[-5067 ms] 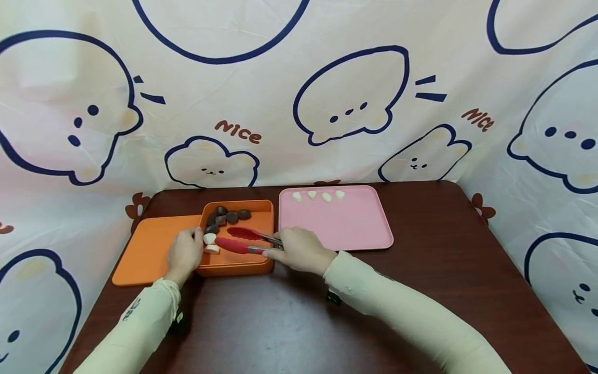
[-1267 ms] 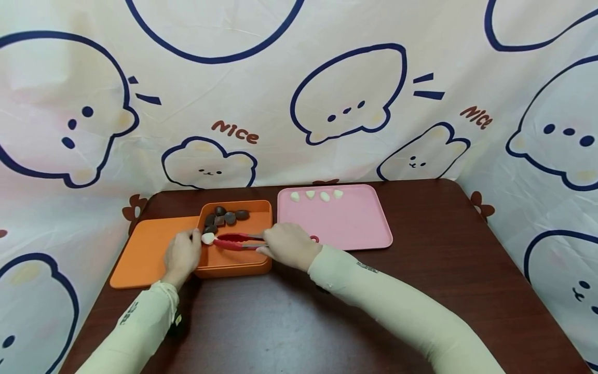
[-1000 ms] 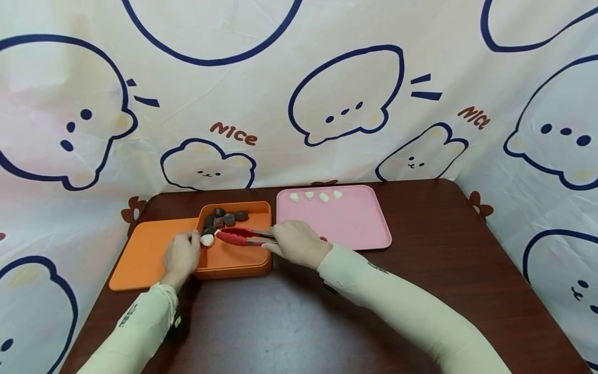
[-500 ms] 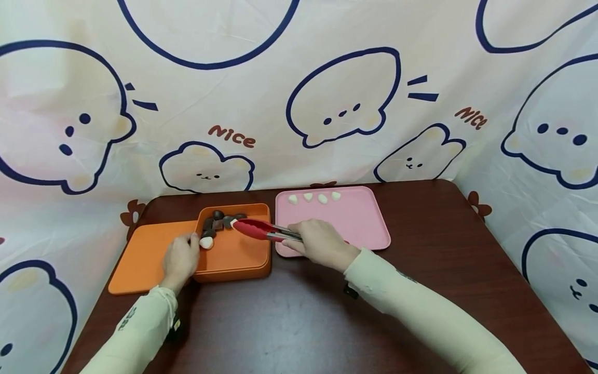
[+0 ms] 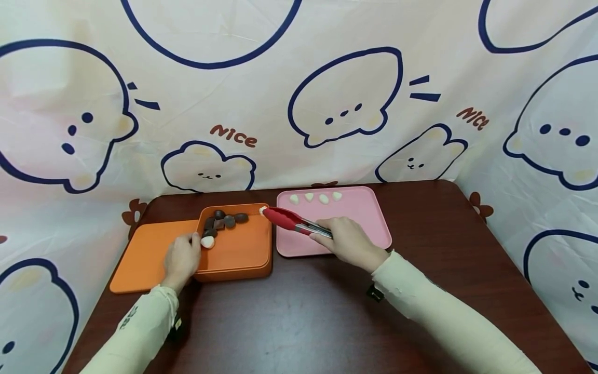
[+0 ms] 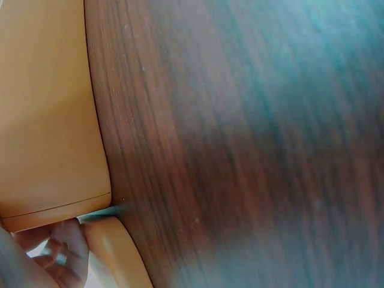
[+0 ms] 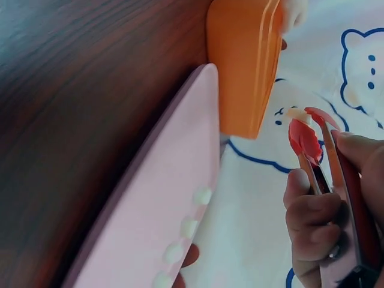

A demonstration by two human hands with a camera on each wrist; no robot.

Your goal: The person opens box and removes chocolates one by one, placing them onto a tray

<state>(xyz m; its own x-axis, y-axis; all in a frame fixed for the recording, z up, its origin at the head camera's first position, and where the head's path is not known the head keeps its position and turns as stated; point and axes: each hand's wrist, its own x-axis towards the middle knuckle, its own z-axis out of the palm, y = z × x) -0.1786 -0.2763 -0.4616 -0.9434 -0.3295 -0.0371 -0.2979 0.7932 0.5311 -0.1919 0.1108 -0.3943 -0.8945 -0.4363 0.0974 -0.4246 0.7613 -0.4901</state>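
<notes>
My left hand (image 5: 183, 255) grips the left wall of the orange box (image 5: 245, 252). Inside, several dark brown chocolates (image 5: 229, 222) sit at the back left, with one white chocolate (image 5: 207, 242) in front of them. My right hand (image 5: 352, 241) holds red-tipped metal tongs (image 5: 289, 218), raised over the gap between the box and the pink tray (image 5: 362, 213). Between the tong tips a small white chocolate (image 7: 299, 114) is pinched, seen in the right wrist view. It overlaps the box's back right corner in the head view. Several white chocolates (image 5: 324, 198) stand in a row along the tray's back edge.
The flat orange lid (image 5: 140, 259) lies left of the box, by my left hand. Box and tray stand side by side near the back of the dark wooden table (image 5: 289, 322). Behind it hangs a printed cloth (image 5: 271, 171).
The tongs closed on one of the two white chocolates at the front left of the box, then lifted it rightward toward the tray. My left hand stays on the box.
</notes>
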